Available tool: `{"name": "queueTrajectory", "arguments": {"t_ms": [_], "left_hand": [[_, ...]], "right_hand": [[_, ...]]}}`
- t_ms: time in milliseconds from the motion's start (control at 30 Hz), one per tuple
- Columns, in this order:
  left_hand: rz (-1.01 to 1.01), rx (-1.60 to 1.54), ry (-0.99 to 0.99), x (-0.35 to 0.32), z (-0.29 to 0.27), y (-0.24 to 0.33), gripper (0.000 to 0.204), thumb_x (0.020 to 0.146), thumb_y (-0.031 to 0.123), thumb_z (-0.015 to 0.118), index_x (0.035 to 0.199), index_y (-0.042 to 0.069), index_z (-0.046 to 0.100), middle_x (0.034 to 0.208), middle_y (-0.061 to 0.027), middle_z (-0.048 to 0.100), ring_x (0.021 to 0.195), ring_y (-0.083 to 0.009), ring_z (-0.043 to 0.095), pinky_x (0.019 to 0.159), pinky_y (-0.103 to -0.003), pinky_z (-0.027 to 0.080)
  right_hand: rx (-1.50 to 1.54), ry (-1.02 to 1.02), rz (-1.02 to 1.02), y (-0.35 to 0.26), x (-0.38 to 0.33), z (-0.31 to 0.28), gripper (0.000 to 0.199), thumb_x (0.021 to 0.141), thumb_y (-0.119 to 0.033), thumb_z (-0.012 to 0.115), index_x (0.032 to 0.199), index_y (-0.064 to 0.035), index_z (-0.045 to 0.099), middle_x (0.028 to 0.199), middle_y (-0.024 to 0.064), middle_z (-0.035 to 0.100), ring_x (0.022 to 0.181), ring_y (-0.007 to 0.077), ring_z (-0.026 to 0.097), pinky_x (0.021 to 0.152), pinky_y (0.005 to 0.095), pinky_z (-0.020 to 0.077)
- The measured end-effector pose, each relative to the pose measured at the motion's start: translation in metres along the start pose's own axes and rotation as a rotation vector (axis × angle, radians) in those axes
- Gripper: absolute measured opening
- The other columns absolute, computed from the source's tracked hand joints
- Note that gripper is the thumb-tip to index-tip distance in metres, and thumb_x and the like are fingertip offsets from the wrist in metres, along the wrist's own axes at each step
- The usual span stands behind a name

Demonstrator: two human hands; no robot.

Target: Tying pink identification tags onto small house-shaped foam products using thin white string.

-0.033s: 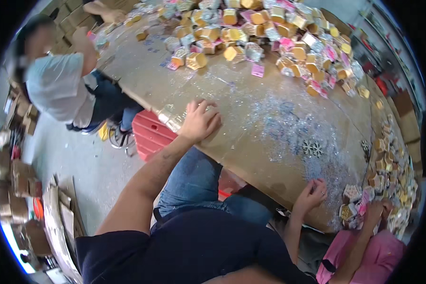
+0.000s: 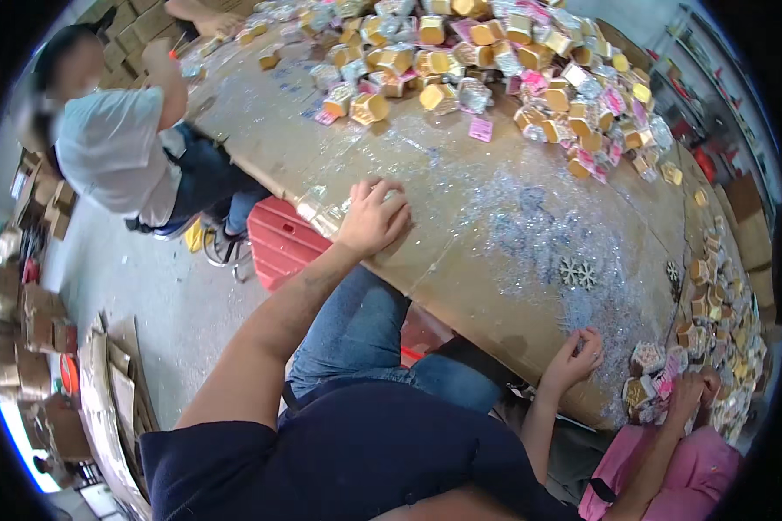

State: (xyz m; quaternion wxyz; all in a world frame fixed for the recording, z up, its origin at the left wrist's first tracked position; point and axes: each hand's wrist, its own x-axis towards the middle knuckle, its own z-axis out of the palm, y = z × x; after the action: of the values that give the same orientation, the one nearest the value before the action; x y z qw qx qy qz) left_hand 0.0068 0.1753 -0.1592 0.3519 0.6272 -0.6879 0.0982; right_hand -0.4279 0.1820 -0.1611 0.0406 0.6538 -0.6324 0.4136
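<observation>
My left hand [image 2: 375,217] rests palm down near the table edge, fingers bent and slightly apart. Crumpled clear film [image 2: 320,213] lies beside it along the edge; what is under the palm is hidden. My right hand [image 2: 572,359] is at the near edge, palm turned up and fingers loosely curled, with a gap at the thumb and no object visible in it. Just beyond it spreads a patch of blue-silver glitter [image 2: 530,221]. Two silver snowflakes [image 2: 577,273] lie side by side on the glitter.
Gold-and-clear small boxes [image 2: 434,61] with pink pieces heap across the far side. More boxes [image 2: 712,304] pile up at right, where another person's hands [image 2: 693,391] work. A co-worker [image 2: 117,148] sits at left. A red plastic stool [image 2: 282,243] stands by the table.
The whole view has shifted slightly. The co-worker at left has moved an arm a little. Both my hands keep the same places and poses.
</observation>
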Motion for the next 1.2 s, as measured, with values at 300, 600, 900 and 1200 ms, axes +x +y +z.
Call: {"name": "queueTrajectory", "arguments": {"t_ms": [300, 600, 900, 1200], "left_hand": [[0.069, -0.003, 0.023, 0.001, 0.007, -0.006, 0.015, 0.089, 0.021, 0.067, 0.095, 0.008, 0.069, 0.110, -0.0079, 0.064, 0.109, -0.0345, 0.052, 0.095, -0.046, 0.042], [0.073, -0.022, 0.016, 0.004, 0.010, -0.004, 0.014, 0.090, 0.021, 0.067, 0.095, 0.008, 0.069, 0.110, -0.0069, 0.065, 0.111, -0.0330, 0.053, 0.099, -0.046, 0.040], [0.066, -0.001, -0.009, 0.005, 0.012, -0.006, 0.017, 0.090, 0.024, 0.066, 0.099, 0.009, 0.069, 0.110, -0.0074, 0.064, 0.113, -0.0340, 0.052, 0.100, -0.046, 0.040], [0.093, -0.011, -0.020, 0.009, 0.006, 0.002, 0.014, 0.088, 0.020, 0.068, 0.094, 0.007, 0.068, 0.107, -0.0078, 0.065, 0.111, -0.0350, 0.053, 0.096, -0.047, 0.041]], "right_hand": [[0.419, 0.054, 0.152, 0.022, 0.016, 0.000, 0.014, 0.103, -0.011, 0.054, 0.107, 0.0015, 0.057, 0.100, 0.0092, 0.058, 0.091, 0.0164, 0.058, 0.080, 0.0293, 0.0478], [0.445, -0.250, 0.248, 0.023, 0.050, 0.010, 0.016, 0.102, -0.013, 0.056, 0.112, -0.0017, 0.057, 0.094, 0.0042, 0.060, 0.084, 0.0125, 0.055, 0.077, 0.0271, 0.0464], [0.516, 0.317, -0.237, -0.023, 0.107, 0.007, 0.012, 0.100, -0.014, 0.059, 0.107, -0.0051, 0.062, 0.089, 0.0052, 0.062, 0.076, 0.0154, 0.058, 0.064, 0.0306, 0.0445], [0.117, 0.263, -0.315, -0.073, 0.166, -0.001, 0.009, 0.086, -0.003, 0.063, 0.094, -0.0066, 0.063, 0.123, 0.0223, 0.061, 0.113, 0.0366, 0.057, 0.100, 0.0479, 0.0406]]}}
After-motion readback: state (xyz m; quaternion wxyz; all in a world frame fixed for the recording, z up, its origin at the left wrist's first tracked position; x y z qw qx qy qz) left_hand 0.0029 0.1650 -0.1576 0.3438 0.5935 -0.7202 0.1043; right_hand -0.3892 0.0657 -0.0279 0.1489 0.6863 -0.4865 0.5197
